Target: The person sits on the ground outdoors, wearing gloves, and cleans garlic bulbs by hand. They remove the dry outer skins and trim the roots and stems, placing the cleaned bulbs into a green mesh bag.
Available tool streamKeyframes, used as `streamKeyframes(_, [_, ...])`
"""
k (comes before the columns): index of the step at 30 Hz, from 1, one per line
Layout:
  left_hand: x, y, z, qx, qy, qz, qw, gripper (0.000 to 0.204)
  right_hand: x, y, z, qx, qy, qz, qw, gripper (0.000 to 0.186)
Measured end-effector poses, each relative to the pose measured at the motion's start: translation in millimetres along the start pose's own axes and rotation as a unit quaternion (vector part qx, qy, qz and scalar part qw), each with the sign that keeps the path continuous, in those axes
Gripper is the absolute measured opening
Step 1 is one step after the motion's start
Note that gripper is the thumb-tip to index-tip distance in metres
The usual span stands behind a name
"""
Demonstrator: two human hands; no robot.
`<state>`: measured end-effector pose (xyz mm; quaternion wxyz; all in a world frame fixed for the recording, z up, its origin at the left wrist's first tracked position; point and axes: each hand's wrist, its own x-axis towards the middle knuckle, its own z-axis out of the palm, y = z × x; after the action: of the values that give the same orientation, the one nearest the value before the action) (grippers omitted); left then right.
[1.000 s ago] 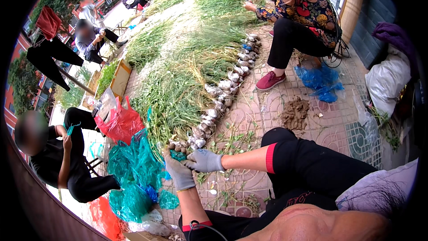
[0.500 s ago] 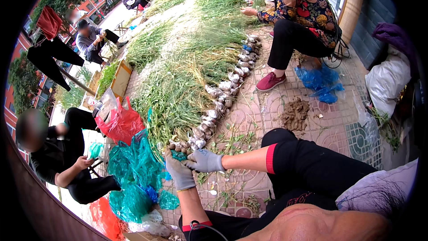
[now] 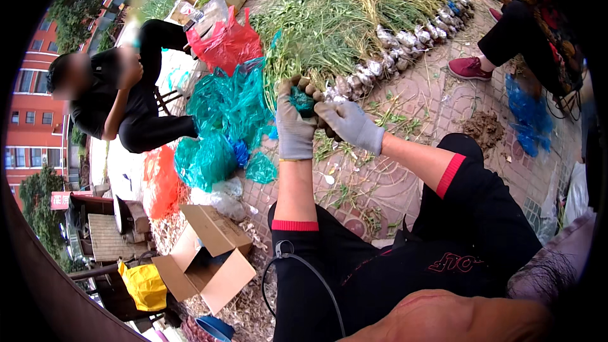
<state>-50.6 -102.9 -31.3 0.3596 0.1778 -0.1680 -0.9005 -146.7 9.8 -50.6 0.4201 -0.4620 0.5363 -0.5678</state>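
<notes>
Both my hands wear grey work gloves. My left hand (image 3: 294, 125) is closed around a crumpled teal plastic bag (image 3: 303, 100), held just in front of the end of a long row of garlic bulbs (image 3: 386, 47). My right hand (image 3: 349, 124) reaches in from the right, and its fingers pinch the same bag beside the left hand. The garlic's green stalks (image 3: 342, 6) lie heaped behind the bulbs on the brick paving.
A heap of teal bags (image 3: 221, 114) and a red bag (image 3: 227, 41) lie to the left, with an open cardboard box (image 3: 209, 256) nearer me. A person in black (image 3: 120, 104) crouches at the left. Another person's maroon shoe (image 3: 467, 68), a soil pile (image 3: 484, 128) and a blue bag (image 3: 522, 114) are to the right.
My view has swung down and left, so my hands and the bag now sit mid-frame. The crouching person has raised a hand to the head.
</notes>
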Motion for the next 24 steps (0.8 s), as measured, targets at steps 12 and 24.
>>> streamKeyframes(12, [-39,-19,46,0.314,-0.044,-0.162,0.935,0.032,37,-12,-44,0.513,-0.031,0.197,0.835,0.055])
streamKeyframes(24, [-44,-42,53,0.499,-0.047,-0.199,0.842,0.034,40,-16,-94,0.474,0.095,0.02,0.875,0.023])
